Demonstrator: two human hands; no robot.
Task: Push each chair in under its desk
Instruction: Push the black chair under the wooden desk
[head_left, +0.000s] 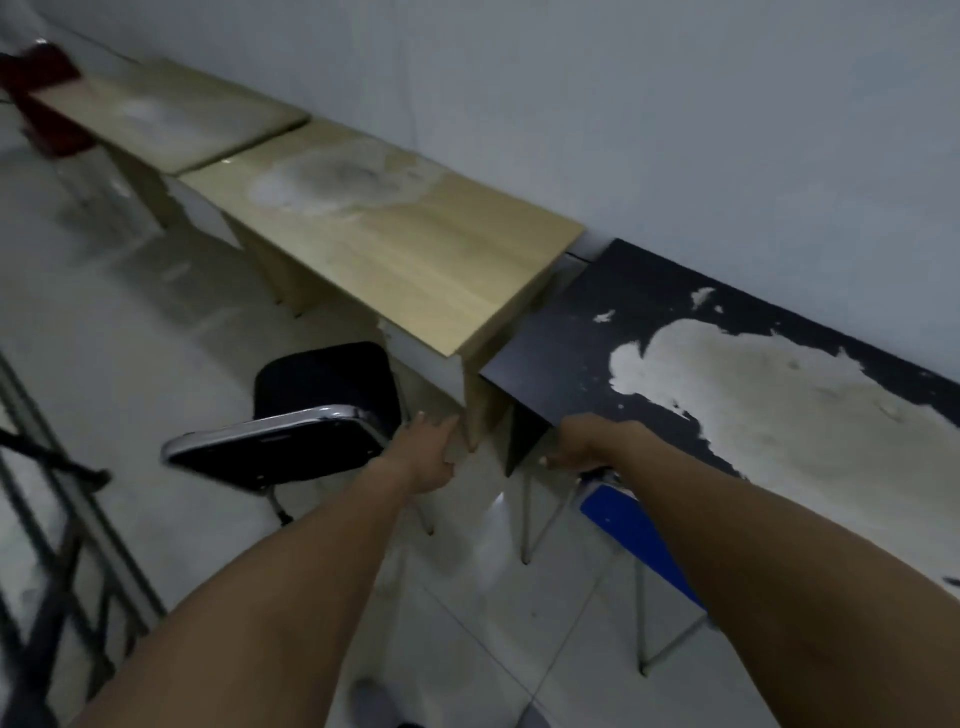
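Note:
A black padded chair (327, 384) with a chrome-edged backrest (275, 447) stands on the floor in front of the light wooden desk (415, 249), its seat partly out from under the top. My left hand (426, 452) is at the right end of that backrest, fingers spread, holding nothing. A blue chair (618, 512) sits mostly under the black desk (597, 322), whose top has large worn pale patches. My right hand (582, 447) is curled over the top edge of the blue chair's back, just at the desk's front corner.
A second wooden desk (171, 114) stands further left along the wall, with a red chair (47, 98) beside it. A dark metal frame (57, 499) runs along the left edge. The tiled floor (156, 322) lies between the frame and the desks.

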